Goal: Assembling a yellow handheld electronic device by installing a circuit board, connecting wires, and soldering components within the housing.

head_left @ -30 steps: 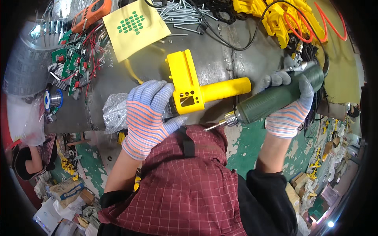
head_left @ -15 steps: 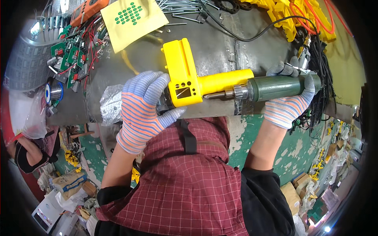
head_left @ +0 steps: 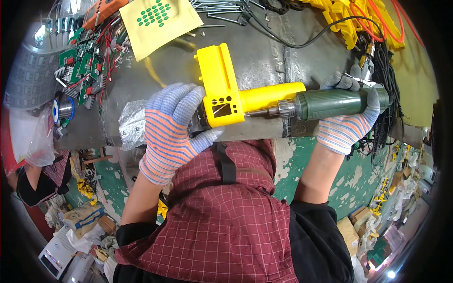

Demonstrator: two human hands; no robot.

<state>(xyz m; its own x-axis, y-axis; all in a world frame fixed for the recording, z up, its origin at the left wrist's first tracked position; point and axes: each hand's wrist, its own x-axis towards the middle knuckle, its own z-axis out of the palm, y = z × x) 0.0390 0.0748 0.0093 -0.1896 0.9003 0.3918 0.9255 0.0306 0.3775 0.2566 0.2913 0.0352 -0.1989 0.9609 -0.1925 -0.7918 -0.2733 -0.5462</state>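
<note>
Right now your left hand point(head_left: 172, 129) wraps the rear of the yellow tool housing point(head_left: 236, 92), lying at the tabletop's point(head_left: 264, 52) near edge. Your right hand point(head_left: 349, 120) grips the green electric screwdriver point(head_left: 330, 104), held level, its bit against the housing's barrel.

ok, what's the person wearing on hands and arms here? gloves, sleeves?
Both hands wear knit work gloves: the left hand and right hand show striped backs in blue, orange and white, with grey coated fingertips. Forearms are bare below the glove cuffs. Black sleeves are pushed up toward the elbows, and a dark red checked apron with a black strap covers the front.
</note>
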